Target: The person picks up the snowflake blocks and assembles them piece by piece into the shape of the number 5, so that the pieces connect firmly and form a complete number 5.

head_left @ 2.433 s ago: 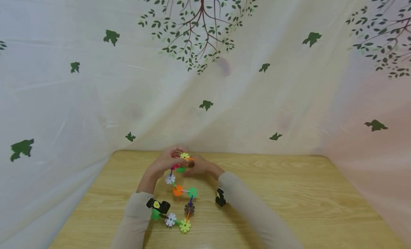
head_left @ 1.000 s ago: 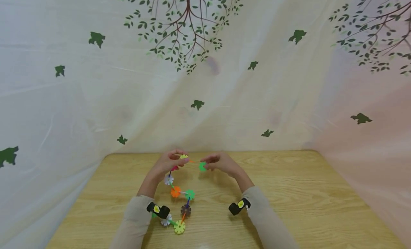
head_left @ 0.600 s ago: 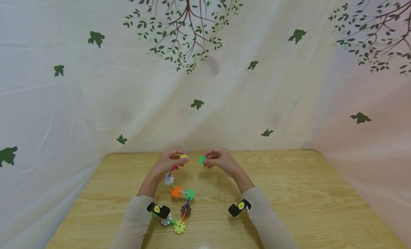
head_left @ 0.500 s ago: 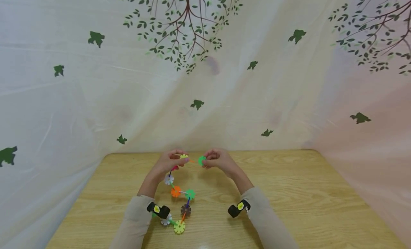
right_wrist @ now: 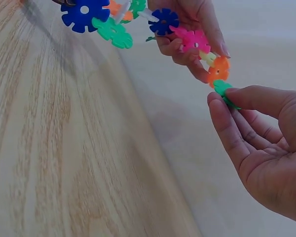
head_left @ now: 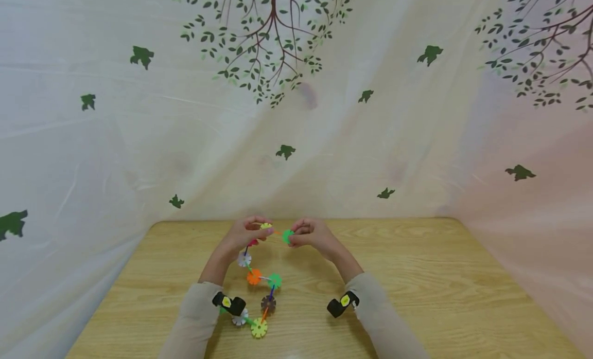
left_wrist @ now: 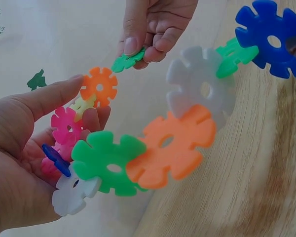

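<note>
A chain of colourful notched plastic snowflake discs (left_wrist: 172,145) hangs from my left hand (head_left: 245,234), slotted edge to edge. My left thumb and fingers pinch it near a yellow disc (left_wrist: 82,106), with an orange disc (left_wrist: 99,88) sticking out at the end. Pink discs (left_wrist: 65,127) lie against the left palm. My right hand (head_left: 316,236) pinches a single green snowflake disc (right_wrist: 224,93) between thumb and fingertips. Its edge meets the orange disc's rim; whether the notches interlock, I cannot tell. Lower down, the chain passes a purple-brown disc (head_left: 268,303) and a yellow-green disc (head_left: 259,328).
Below the hands spreads a wood-grain table (head_left: 417,297). A pale cloth (head_left: 333,168) with printed leaves and birds hangs behind its far edge. Black wrist cameras sit on the left (head_left: 229,303) and right (head_left: 343,304) cuffs. The left cuff camera partly hides the chain's near end.
From close beside the left hand, my right hand moved off to the right with the green disc, raised it, then brought it back left against the orange disc. The left hand stayed nearly still.
</note>
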`<action>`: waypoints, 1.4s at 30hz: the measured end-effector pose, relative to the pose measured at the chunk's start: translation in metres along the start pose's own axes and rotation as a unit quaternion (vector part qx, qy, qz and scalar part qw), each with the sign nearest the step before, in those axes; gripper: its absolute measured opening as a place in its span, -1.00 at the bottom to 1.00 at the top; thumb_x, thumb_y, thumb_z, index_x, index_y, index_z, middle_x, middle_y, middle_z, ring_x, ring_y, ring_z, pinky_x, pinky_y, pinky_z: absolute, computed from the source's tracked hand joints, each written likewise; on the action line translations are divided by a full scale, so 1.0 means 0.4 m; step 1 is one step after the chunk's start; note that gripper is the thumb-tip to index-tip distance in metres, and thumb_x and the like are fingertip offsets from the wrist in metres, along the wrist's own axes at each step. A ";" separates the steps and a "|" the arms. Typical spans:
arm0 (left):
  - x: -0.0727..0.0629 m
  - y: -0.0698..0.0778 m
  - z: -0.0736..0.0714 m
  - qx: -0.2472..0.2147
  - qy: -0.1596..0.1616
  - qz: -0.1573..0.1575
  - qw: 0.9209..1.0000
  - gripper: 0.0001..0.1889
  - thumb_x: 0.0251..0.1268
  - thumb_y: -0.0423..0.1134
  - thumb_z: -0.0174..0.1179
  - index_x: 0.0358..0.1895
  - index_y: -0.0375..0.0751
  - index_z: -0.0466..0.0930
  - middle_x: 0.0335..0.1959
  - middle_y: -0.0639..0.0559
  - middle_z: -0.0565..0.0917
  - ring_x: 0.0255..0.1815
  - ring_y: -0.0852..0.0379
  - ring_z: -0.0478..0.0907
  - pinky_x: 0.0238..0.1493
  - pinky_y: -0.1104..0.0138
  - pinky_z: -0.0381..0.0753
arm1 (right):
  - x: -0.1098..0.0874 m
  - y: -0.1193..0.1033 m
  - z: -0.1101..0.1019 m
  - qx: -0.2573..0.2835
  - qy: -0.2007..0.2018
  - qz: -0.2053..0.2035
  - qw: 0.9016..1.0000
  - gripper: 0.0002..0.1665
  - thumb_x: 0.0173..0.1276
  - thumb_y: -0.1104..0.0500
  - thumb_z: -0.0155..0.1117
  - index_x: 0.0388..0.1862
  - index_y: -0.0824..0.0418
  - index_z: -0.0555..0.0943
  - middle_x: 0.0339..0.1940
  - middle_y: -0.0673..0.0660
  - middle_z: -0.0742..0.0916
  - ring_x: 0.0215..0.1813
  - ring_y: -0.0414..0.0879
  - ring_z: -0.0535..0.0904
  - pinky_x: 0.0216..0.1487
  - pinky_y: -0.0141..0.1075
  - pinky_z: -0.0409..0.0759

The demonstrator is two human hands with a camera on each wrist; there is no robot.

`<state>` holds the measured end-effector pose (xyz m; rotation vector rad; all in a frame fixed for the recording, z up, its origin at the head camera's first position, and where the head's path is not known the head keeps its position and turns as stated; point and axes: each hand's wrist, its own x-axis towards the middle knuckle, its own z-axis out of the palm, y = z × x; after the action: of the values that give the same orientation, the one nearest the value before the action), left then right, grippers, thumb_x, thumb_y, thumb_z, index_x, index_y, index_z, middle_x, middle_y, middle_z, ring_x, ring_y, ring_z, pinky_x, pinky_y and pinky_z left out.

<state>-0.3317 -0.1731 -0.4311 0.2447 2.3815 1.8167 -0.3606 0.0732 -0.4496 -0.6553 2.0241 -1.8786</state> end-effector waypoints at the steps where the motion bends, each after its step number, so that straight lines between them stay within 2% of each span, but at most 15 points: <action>1: 0.000 0.000 0.000 0.000 -0.002 0.001 1.000 -0.64 0.36 -0.09 0.36 0.14 -0.13 0.66 -0.07 -0.08 0.73 0.08 -0.29 0.59 -0.03 0.11 0.64 | 0.000 0.000 0.001 -0.001 0.000 0.000 1.000 -0.80 0.37 0.38 0.35 -0.07 0.37 0.57 -0.32 0.00 0.79 -0.25 -0.14 0.75 0.13 0.22 0.66; 6: -0.001 -0.001 0.000 -0.001 -0.014 0.007 1.000 -0.63 0.37 -0.09 0.35 0.15 -0.14 0.64 -0.08 -0.10 0.71 0.07 -0.29 0.59 -0.01 0.11 0.63 | 0.001 0.003 0.008 0.004 -0.003 -0.003 1.000 -0.79 0.39 0.38 0.33 -0.04 0.39 0.57 -0.31 0.00 0.78 -0.24 -0.14 0.75 0.14 0.23 0.65; 14: 0.004 -0.007 0.000 -0.010 -0.030 0.022 0.999 -0.60 0.41 -0.12 0.32 0.19 -0.23 0.61 -0.13 -0.10 0.67 -0.04 -0.14 0.59 0.05 0.10 0.66 | 0.000 -0.002 0.014 0.003 0.017 -0.023 1.000 -0.70 0.39 0.37 0.33 0.03 0.52 0.58 -0.32 -0.05 0.79 -0.26 -0.18 0.74 -0.04 -0.13 0.77; 19: 0.007 -0.009 0.001 -0.014 -0.044 0.031 0.998 -0.56 0.42 -0.12 0.31 0.24 -0.29 0.57 -0.09 -0.10 0.66 -0.07 -0.06 0.59 0.02 0.10 0.67 | 0.001 -0.004 0.013 0.002 0.035 -0.025 0.999 -0.66 0.37 0.37 0.35 0.06 0.56 0.61 -0.32 -0.05 0.82 -0.29 -0.19 0.75 -0.06 -0.13 0.77; 24: 0.006 -0.007 0.002 -0.033 -0.050 0.035 0.998 -0.58 0.42 -0.16 0.31 0.22 -0.31 0.59 0.02 -0.15 0.69 -0.02 0.02 0.66 0.13 -0.01 0.68 | 0.002 -0.005 0.011 -0.002 0.038 -0.022 0.999 -0.67 0.36 0.37 0.36 0.05 0.56 0.64 -0.31 0.01 0.84 -0.31 -0.19 0.76 -0.07 -0.13 0.78; 26: 0.005 -0.004 0.003 -0.041 -0.049 0.035 0.997 -0.60 0.41 -0.19 0.32 0.20 -0.31 0.61 0.02 -0.13 0.70 0.00 0.00 0.68 0.14 0.03 0.70 | 0.001 -0.009 0.011 -0.007 0.037 -0.020 0.999 -0.67 0.36 0.37 0.37 0.04 0.55 0.65 -0.31 0.03 0.84 -0.32 -0.19 0.76 -0.06 -0.08 0.78; 29: 0.004 0.000 0.007 -0.046 -0.044 0.038 0.997 -0.63 0.40 -0.21 0.33 0.17 -0.31 0.63 -0.02 -0.08 0.71 0.04 -0.10 0.69 0.09 0.14 0.73 | -0.004 -0.016 0.010 -0.013 0.034 -0.018 0.999 -0.67 0.37 0.36 0.37 0.04 0.55 0.65 -0.30 0.08 0.84 -0.32 -0.18 0.76 0.01 0.11 0.74; 33: 0.001 0.003 0.011 -0.048 -0.039 0.036 0.997 -0.64 0.38 -0.23 0.34 0.15 -0.32 0.65 -0.07 -0.02 0.72 0.08 -0.20 0.68 0.05 0.20 0.75 | -0.008 -0.024 0.006 -0.018 0.029 -0.017 0.999 -0.68 0.37 0.35 0.37 0.03 0.53 0.67 -0.28 0.15 0.85 -0.34 -0.17 0.78 0.09 0.36 0.59; 37: 0.002 0.004 0.015 -0.057 -0.040 0.029 0.997 -0.64 0.37 -0.24 0.35 0.16 -0.32 0.65 -0.08 0.00 0.71 0.12 -0.28 0.64 0.07 0.20 0.74 | -0.009 -0.029 0.002 -0.019 0.023 -0.019 0.999 -0.70 0.36 0.35 0.38 0.01 0.52 0.69 -0.28 0.16 0.85 -0.35 -0.16 0.78 0.09 0.43 0.53; 42: 0.003 0.003 0.017 -0.073 -0.046 0.028 0.996 -0.63 0.38 -0.26 0.34 0.16 -0.36 0.63 -0.09 0.02 0.72 -0.03 -0.02 0.71 0.08 0.20 0.74 | -0.008 -0.031 -0.004 -0.020 0.018 -0.022 0.999 -0.71 0.33 0.35 0.41 -0.02 0.51 0.70 -0.29 0.17 0.85 -0.35 -0.13 0.79 0.06 0.41 0.56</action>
<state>-0.3312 -0.1660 -0.4317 0.3725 2.1911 1.9482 -0.3573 0.0758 -0.4374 -0.6867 2.0921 -1.8926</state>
